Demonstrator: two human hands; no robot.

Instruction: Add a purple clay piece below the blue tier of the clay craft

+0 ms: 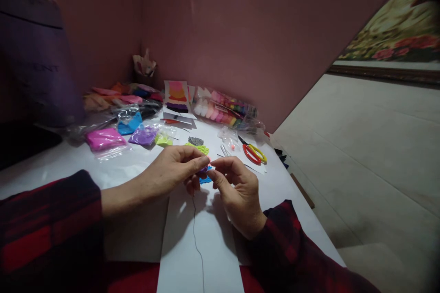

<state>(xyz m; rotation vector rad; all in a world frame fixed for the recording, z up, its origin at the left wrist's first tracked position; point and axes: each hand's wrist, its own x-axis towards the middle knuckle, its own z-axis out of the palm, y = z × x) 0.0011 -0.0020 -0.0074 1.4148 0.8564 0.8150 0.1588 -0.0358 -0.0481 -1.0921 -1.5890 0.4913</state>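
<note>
My left hand (175,167) pinches a small lump of purple clay (203,170) between thumb and fingers; most of it is covered. Close against it, my right hand (239,190) has its thumb and index finger closed at the purple clay's right side. Under the fingertips lies a white paper sheet (182,252) with textured patches: a grey patch (195,140), a yellow-green patch (202,149) and a blue patch (206,179). A thin dark wavy line (195,233) runs down the sheet towards me.
Bags of pink clay (105,139), purple clay (143,135) and yellow-green clay (164,138) lie behind my left hand. Scissors (254,152) with red and yellow handles lie to the right. Packed colored clay (220,110) and a picture card (177,96) stand near the pink panel (247,32).
</note>
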